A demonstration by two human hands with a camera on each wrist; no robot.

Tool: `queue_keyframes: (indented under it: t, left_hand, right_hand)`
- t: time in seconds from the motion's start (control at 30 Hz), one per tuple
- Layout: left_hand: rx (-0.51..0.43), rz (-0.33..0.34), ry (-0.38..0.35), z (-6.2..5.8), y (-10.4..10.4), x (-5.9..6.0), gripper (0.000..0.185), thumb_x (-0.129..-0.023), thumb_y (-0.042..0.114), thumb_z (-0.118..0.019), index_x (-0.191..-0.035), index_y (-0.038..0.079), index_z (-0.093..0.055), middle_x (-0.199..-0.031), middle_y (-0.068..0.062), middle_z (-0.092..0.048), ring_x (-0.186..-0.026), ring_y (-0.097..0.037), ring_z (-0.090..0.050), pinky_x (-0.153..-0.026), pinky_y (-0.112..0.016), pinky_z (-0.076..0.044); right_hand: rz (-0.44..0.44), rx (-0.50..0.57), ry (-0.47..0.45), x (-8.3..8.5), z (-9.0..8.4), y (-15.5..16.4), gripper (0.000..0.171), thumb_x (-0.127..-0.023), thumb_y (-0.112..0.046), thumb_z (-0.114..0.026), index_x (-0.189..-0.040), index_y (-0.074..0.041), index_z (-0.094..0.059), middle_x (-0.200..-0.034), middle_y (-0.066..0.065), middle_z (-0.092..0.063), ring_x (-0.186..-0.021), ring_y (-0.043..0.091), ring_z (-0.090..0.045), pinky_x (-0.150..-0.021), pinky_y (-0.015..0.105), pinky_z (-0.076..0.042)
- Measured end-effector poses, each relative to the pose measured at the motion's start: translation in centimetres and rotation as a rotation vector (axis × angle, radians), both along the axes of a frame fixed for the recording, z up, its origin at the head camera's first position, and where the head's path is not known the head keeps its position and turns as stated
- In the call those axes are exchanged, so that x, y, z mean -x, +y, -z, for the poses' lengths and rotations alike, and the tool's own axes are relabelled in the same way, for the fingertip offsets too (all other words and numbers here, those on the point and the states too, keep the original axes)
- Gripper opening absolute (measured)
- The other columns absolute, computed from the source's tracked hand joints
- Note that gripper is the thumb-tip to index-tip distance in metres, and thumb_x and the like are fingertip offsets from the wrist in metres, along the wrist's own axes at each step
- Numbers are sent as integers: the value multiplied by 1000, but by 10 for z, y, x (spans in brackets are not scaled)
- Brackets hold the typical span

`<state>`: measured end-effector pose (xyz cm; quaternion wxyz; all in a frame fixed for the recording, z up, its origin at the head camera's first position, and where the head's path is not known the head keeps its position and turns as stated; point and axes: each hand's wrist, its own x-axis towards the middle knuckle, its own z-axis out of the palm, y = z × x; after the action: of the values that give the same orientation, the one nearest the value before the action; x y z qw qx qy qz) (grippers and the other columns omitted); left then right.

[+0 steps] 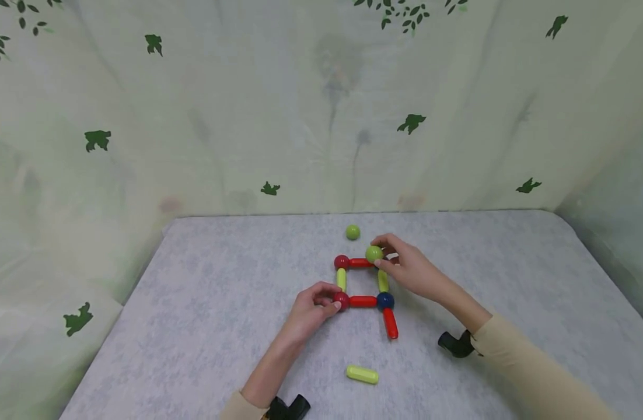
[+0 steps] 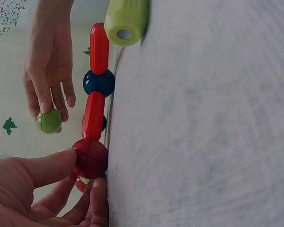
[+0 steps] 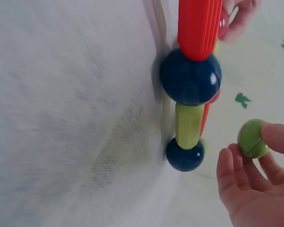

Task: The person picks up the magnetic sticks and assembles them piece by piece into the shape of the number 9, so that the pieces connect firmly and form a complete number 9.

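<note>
R hand (image 1: pixel 413 269) pinches a green ball (image 1: pixel 374 254) betw thumb and fingertips, holding it over the far-right corner of a square frame of rods and balls; wrist views show the ball up off the frame, w/ a dark blue ball (image 3: pixel 185 154) under it at that corner. L hand (image 1: pixel 311 309) grips the red ball (image 1: pixel 341 300) at the frame's near-left corner, thumb and fingers curled round it.

Betw the two hands: near red rod (image 1: pixel 363 301) runs from L hand's red ball to a blue ball (image 1: pixel 385 300), just below R hand. Far red rod (image 1: pixel 360 262) joins another red ball (image 1: pixel 341 261) toward R hand's corner. Yellow-green rods (image 1: pixel 341 279) form the sides. One more red rod (image 1: pixel 390 323) sticks out from the blue ball toward the person, betw the forearms.

Loose green ball (image 1: pixel 353 232) lies just beyond R hand. Loose yellow-green rod (image 1: pixel 362 374) lies near L forearm, apart from frame. All on a grey table (image 1: pixel 195 326).
</note>
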<state>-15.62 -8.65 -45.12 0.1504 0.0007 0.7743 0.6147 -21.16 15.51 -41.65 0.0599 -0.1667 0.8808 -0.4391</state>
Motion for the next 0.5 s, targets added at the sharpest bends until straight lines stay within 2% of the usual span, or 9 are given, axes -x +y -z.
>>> queue_keyframes:
  t: [0.23, 0.5]
  left_hand:
    - [-4, -1, 24, 0, -1, 0, 27, -90, 5, -68, -117, 6, -67, -99, -8, -60, -86, -21, -52, -68, -29, -46]
    - [-1, 8, 38, -1, -2, -1, 28, -90, 5, -69, -118, 6, -67, -100, -8, -60, -87, -21, -52, -68, -31, -47]
  right_hand:
    - [-46, -19, 23, -42, -4, 14, 37, -95, -10, -66, -129, -13, -51, -118, 1, -59, -104, 20, -58, -89, 39, -50]
    - [-84, -10, -35, -75, 0, 25, 43, -95, -10, -65, -136, -13, -53, -129, -1, -56, -109, 17, -56, -90, 33, -50]
